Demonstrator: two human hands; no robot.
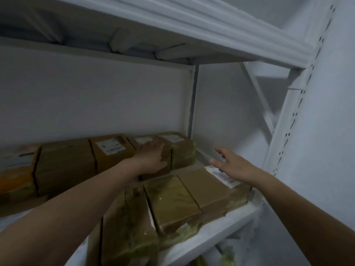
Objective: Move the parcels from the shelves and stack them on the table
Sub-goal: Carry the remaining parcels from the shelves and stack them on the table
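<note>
Several brown cardboard parcels wrapped in tape fill a white shelf (pixel 221 225). A back row stands along the wall, with white labels on top. My left hand (pixel 151 158) rests flat with straight fingers on a back-row parcel (pixel 165 164) near the right end. Beside it stands the last parcel of that row (pixel 182 150). In front lie flat parcels, one with a white label (pixel 213 191). My right hand (pixel 232 164) hovers open above that labelled parcel, fingers spread, holding nothing.
A white upper shelf (pixel 211 25) hangs close overhead. A perforated white upright (pixel 292 120) and a diagonal brace (pixel 259 98) bound the right side. More parcels (pixel 63 164) extend left along the wall. A white wall stands behind the shelf.
</note>
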